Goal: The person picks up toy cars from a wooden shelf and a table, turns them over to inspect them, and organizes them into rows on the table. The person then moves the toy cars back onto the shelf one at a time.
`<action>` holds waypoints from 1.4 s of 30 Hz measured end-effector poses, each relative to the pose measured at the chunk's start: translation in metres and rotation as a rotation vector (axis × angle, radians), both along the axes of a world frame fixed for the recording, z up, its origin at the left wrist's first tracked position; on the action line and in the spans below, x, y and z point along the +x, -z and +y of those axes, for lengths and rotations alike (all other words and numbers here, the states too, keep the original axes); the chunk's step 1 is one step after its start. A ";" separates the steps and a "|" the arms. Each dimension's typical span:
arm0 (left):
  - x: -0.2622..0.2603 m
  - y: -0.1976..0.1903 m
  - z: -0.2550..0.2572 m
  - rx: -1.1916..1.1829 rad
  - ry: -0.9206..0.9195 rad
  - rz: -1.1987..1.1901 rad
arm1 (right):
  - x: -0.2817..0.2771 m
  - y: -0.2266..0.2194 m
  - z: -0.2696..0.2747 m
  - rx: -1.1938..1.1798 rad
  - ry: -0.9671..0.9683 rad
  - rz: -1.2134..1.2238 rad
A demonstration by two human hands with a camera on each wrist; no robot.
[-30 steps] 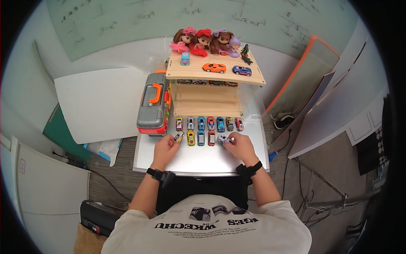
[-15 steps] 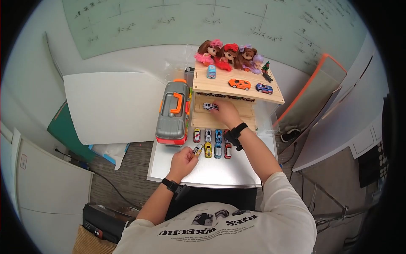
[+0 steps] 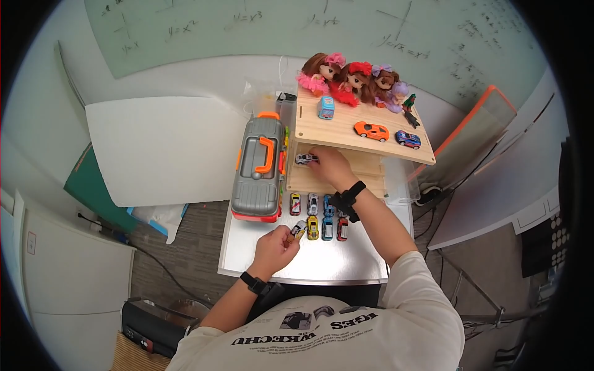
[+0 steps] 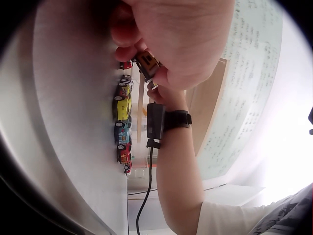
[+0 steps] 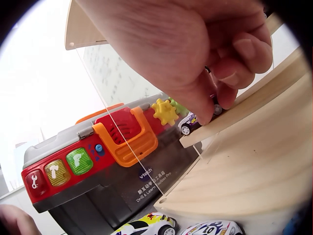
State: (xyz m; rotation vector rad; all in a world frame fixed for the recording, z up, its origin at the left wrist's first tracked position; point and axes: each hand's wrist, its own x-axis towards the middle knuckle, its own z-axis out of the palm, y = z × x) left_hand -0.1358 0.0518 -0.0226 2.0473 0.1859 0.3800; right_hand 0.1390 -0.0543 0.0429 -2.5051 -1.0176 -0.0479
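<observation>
Nearest, over the silver tabletop (image 3: pixel 247 258), the left hand (image 3: pixel 272 252) has its fingers curled in a close pinch on a small toy car (image 3: pixel 299 230). Beside it, toy cars (image 3: pixel 312 228) stand in two rows, partly hidden by the other forearm.

Beyond them, the right hand (image 3: pixel 331 167) reaches under the wooden top board (image 3: pixel 318 133), thumb and fingers closed on the sides of a white-and-purple car (image 5: pixel 191 121). That car is at the left end of a lower wooden shelf (image 5: pixel 208 132), near a grey toolbox (image 3: pixel 257 166); whether the shelf bears its full weight, I cannot tell.

To set it down well, I would seat every wheel in from the shelf's end, then part the fingers slightly and withdraw low, knuckles clear of the top board, forearm above the parked rows.

Farthest, dolls (image 3: pixel 356 80) sit along the top board's back.
</observation>
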 end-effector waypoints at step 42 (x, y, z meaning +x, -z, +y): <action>-0.002 0.017 0.001 0.137 0.058 -0.156 | -0.218 0.029 -0.078 0.500 -0.146 0.429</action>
